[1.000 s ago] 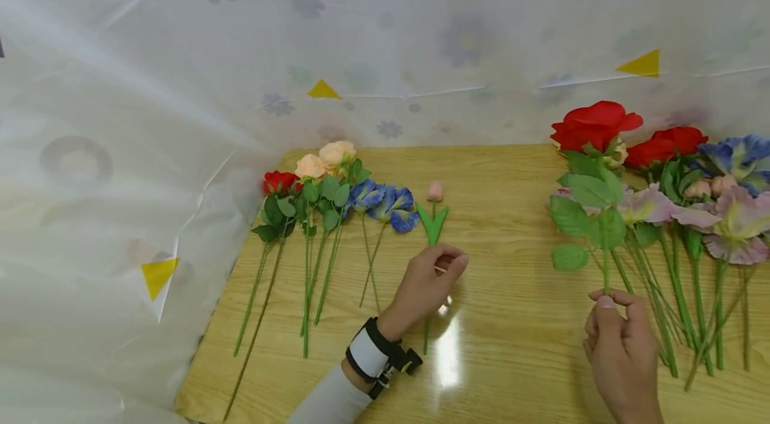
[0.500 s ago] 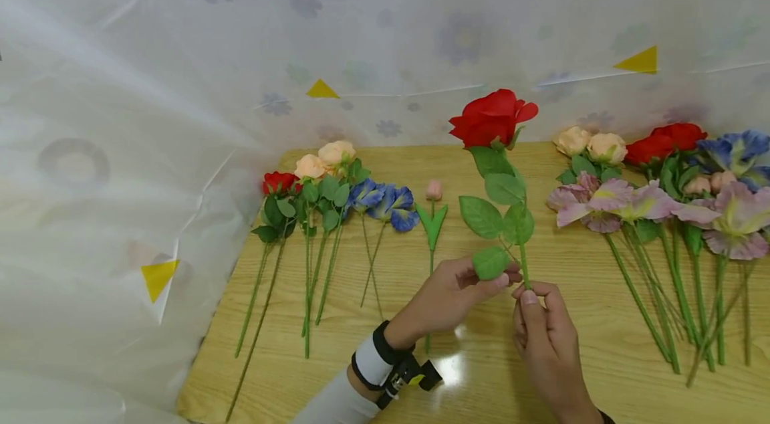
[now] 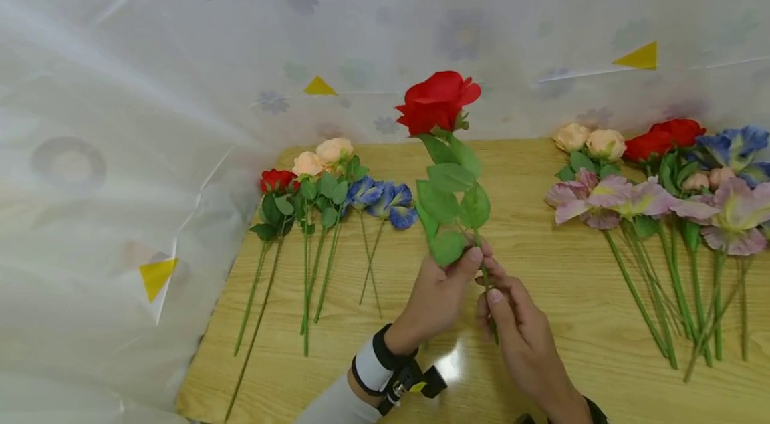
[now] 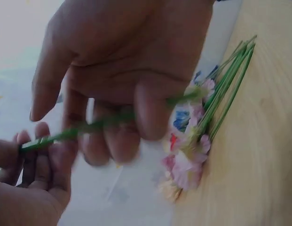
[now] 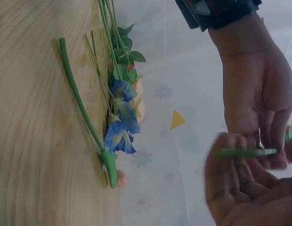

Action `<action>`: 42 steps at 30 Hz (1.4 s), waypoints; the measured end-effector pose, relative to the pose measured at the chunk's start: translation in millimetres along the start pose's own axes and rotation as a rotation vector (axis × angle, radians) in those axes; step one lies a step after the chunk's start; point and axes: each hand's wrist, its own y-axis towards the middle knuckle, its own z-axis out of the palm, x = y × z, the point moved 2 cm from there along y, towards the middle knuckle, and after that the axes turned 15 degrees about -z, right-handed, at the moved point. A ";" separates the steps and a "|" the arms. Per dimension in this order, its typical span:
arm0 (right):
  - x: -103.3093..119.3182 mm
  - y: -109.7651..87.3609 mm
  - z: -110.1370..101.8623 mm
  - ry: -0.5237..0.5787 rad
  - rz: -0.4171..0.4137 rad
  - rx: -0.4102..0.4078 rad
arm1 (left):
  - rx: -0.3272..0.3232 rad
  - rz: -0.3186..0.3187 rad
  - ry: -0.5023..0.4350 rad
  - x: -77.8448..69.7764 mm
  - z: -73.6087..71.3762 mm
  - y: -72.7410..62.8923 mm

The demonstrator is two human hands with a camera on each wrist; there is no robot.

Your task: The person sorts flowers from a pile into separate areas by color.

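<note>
A red rose [image 3: 438, 103] with green leaves stands nearly upright in front of me in the head view, lifted over the wooden table. My left hand [image 3: 436, 297] holds its stem [image 4: 96, 125] just under the lowest leaves, thumb on the near side. Lower down, my right hand [image 3: 522, 330] pinches the same stem between thumb and fingers, and a short end shows below. Both hands are close together. Behind the rose and left hand lies a pink tulip [image 5: 108, 162], mostly hidden in the head view but plain in the right wrist view.
Left on the table [image 3: 240, 384] lie a red rose [image 3: 278, 180], peach roses [image 3: 333, 151] and blue irises [image 3: 396, 204]. At right is a pile with pink irises [image 3: 610, 195], peach roses [image 3: 589, 140], a red rose [image 3: 664, 138] and a blue iris [image 3: 736, 146]. A white floral sheet [image 3: 385, 23] hangs behind.
My right hand has carried the red rose leftward from the right-hand pile to the middle. My left hand has left the tulip and taken hold of the rose's stem.
</note>
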 end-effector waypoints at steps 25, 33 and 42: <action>-77.8 -48.2 -172.4 -0.772 0.901 0.430 | -0.805 -0.007 0.299 -3.0 -159.4 -73.4; -84.9 -52.7 -174.8 -0.827 0.920 0.449 | -1.013 -0.153 0.412 14.7 -206.2 -96.9; -83.4 -49.6 -177.7 -0.854 0.935 0.435 | -1.133 -0.435 0.588 39.1 -249.1 -119.6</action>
